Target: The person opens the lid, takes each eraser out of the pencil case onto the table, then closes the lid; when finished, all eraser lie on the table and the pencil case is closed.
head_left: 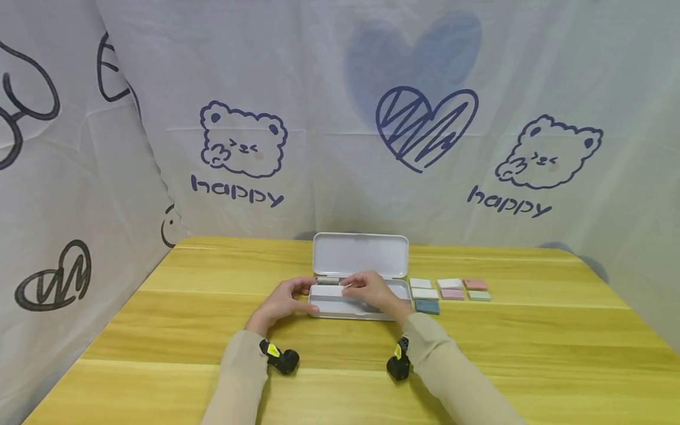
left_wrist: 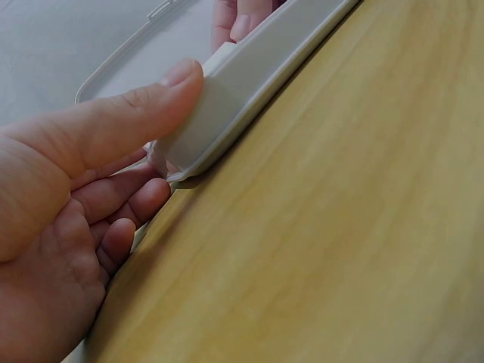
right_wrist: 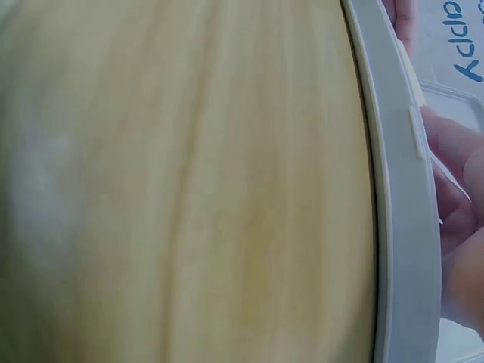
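An open white pencil case (head_left: 340,307) lies on the table with its lid (head_left: 361,255) tipped back. My left hand (head_left: 284,301) grips its left end. In the left wrist view the thumb (left_wrist: 178,87) lies over the front side, and the other fingers curl at the corner. Inside the case, my right hand (head_left: 372,289) pinches a flat white block (head_left: 326,290) between thumb and fingertips near its right end. Behind that block, a greyish-green piece (head_left: 327,281) shows along the back left. The right wrist view has the case's front wall (right_wrist: 404,227) partly covering the right fingers.
Right of the case, several small flat blocks lie in short columns: white (head_left: 421,283), blue (head_left: 427,306), lilac (head_left: 452,294), red (head_left: 475,284) and pale green (head_left: 479,296). A printed white cloth (head_left: 340,195) hangs behind the wooden table (head_left: 175,354).
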Motion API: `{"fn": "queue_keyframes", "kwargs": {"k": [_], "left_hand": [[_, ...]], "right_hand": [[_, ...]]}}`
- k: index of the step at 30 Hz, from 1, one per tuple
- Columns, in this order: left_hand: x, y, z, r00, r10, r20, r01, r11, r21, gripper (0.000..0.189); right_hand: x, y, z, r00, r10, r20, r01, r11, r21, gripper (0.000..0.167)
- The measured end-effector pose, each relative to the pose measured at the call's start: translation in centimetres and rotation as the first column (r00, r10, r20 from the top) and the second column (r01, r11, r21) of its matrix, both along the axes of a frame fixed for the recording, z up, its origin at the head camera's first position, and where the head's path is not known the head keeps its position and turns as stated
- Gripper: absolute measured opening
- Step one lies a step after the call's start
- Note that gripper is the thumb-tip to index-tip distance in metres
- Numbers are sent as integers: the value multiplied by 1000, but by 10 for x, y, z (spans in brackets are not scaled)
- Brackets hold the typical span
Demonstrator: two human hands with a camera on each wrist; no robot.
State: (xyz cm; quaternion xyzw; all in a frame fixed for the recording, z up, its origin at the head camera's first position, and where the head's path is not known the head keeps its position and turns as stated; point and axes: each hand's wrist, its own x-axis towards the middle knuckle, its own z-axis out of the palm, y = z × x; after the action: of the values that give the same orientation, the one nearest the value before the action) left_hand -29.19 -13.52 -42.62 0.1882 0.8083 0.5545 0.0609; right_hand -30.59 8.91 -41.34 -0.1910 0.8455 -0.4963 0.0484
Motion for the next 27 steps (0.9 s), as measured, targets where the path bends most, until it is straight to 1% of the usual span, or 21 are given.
{"fn": "queue_keyframes", "kwargs": {"k": [5,12,14,17,20,22,27], "left_hand": [[0,1,1,1000,1,14,-1,1000,6,61],[0,1,0,1000,4,26,-4,1000,-1,61],[1,2,3,999,1,36,-2,1000,11,61],[8,2,11,999,-12,31,12,1000,12,60],[12,3,17,999,-18,30,17,1000,23,60],[11,3,15,999,-16,29,15,1000,19,61],[4,2,5,1000,-2,24,2,1000,7,62]], "right_hand": [[-1,-3,-3,998,-55,-12,55,998,-28,18],[0,-4,0,997,-77,8,77,995,-56,16],[1,-3,2,996,-83,14,84,994,-63,16],[1,-3,3,995,-92,29,94,992,-83,15],[2,-2,5,995,-86,53,93,987,-131,14],[2,-2,5,994,-76,77,88,981,-172,14],[2,0,7,992,-71,108,96,963,-250,16]]}}
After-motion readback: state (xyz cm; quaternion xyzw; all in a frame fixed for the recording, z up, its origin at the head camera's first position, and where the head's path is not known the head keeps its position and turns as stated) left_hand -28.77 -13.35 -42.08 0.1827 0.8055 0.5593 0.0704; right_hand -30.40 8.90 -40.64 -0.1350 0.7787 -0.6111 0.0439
